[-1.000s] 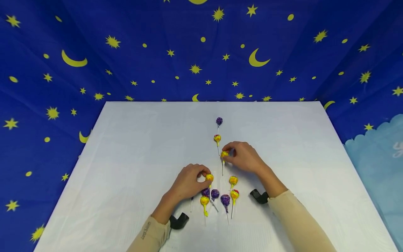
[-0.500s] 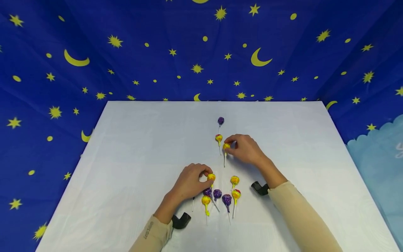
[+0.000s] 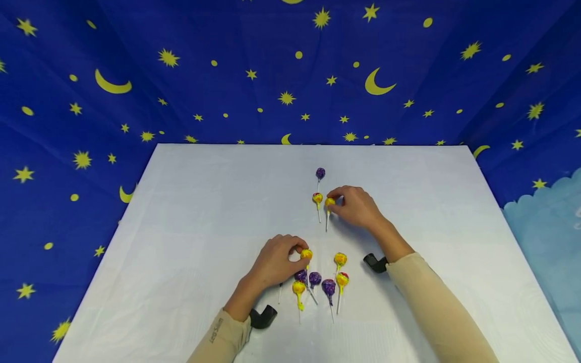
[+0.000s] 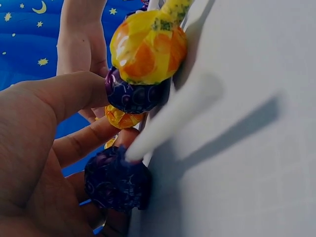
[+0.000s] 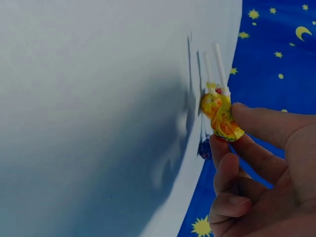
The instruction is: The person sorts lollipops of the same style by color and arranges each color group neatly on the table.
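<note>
My right hand (image 3: 356,205) pinches a yellow-wrapped lollipop (image 3: 330,202) by its head, stick towards me. Just left of it lies a yellow-and-red lollipop (image 3: 317,198), with a purple lollipop (image 3: 320,173) behind that one. Nearer to me, my left hand (image 3: 275,259) holds another yellow lollipop (image 3: 306,254) between thumb and fingers. Around that hand lie a yellow lollipop (image 3: 298,287) and purple lollipops (image 3: 314,279), one partly covered by the thumb. In the left wrist view a purple lollipop (image 4: 118,180) sits beneath the palm, its stick towards the camera.
To the right of the left hand lie a yellow lollipop (image 3: 340,259), a yellow-and-red lollipop (image 3: 342,280) and a purple lollipop (image 3: 329,287). All rest on a white table (image 3: 204,212). A blue star-and-moon cloth (image 3: 236,40) hangs behind it.
My right hand has carried its yellow lollipop away from me, up beside the yellow-and-red one. The left hand keeps its hold in nearly the same place. The head view has shifted slightly.
</note>
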### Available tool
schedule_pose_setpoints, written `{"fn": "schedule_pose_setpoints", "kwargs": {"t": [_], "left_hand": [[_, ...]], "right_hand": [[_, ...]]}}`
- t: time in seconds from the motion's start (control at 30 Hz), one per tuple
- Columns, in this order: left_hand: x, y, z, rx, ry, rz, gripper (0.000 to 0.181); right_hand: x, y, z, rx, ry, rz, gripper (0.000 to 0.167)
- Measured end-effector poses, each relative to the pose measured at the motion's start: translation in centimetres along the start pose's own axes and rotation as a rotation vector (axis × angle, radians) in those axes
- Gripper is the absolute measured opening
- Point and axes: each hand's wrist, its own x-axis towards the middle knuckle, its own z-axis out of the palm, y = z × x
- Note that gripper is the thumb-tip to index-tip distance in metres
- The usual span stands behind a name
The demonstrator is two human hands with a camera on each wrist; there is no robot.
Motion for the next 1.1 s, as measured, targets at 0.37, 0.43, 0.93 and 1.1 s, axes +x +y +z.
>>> {"fn": "schedule_pose_setpoints", "kwargs": {"t": [0.37, 0.43, 0.93, 1.1], "left_hand": [[0.0, 0.0, 0.0, -0.013, 0.008, 0.0, 0.021], [0.0, 0.0, 0.0, -0.016, 0.007, -0.003, 0.021], [-0.2, -0.1, 0.0, -0.046, 0.01, -0.018, 0.021], [-0.2, -0.1, 0.1, -0.052, 0.02, -0.019, 0.021]], "right_hand": [[1.2, 0.2, 0.2, 0.002, 0.014, -0.004, 0.03], [1.3, 0.3, 0.2, -0.001, 0.007, 0.004, 0.031], [1.9, 0.8, 0.8, -0.011, 0.002, 0.034, 0.032], [1.7, 0.9, 0.8, 0.027, 0.021, 0.037, 0.036]]}}
